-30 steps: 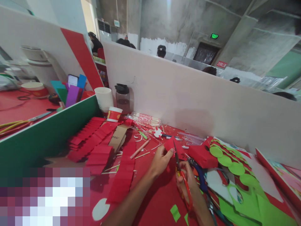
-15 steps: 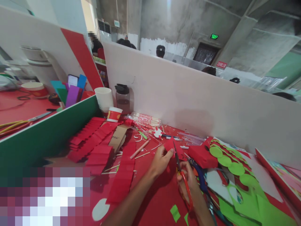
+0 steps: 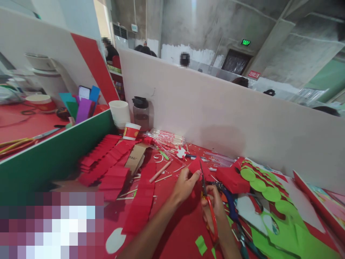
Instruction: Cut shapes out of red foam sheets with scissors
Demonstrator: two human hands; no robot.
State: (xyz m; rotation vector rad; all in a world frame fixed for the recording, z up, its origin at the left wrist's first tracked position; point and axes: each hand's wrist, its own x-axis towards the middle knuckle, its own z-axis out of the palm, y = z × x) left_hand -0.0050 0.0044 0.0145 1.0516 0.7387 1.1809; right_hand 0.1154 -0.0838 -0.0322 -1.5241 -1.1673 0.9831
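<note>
My left hand [image 3: 187, 182] pinches a small piece of red paper [image 3: 195, 164] between thumb and fingers over the middle of the red table. In my right hand [image 3: 211, 205] are scissors with red-orange handles [image 3: 212, 223], fingers wrapped round the loops. The scissor blades [image 3: 203, 178] point away from me and lie against the paper's right side, close to my left thumb. Whether the blades are fully closed is hard to make out. Below the hands lies a small green paper scrap [image 3: 201, 245].
Pleated red paper strips [image 3: 105, 156] and a cardboard piece [image 3: 136, 157] lie left. Green scalloped paper [image 3: 269, 192], a red wrapped block [image 3: 234, 179] and pliers [image 3: 242, 237] crowd the right. Paper cups [image 3: 120, 112] and a bottle [image 3: 141, 112] stand against the white partition [image 3: 215, 100].
The scissors and my right hand have shifted very slightly, with the handles moving a little left. My left hand keeps its pinch on the red paper in nearly the same place.
</note>
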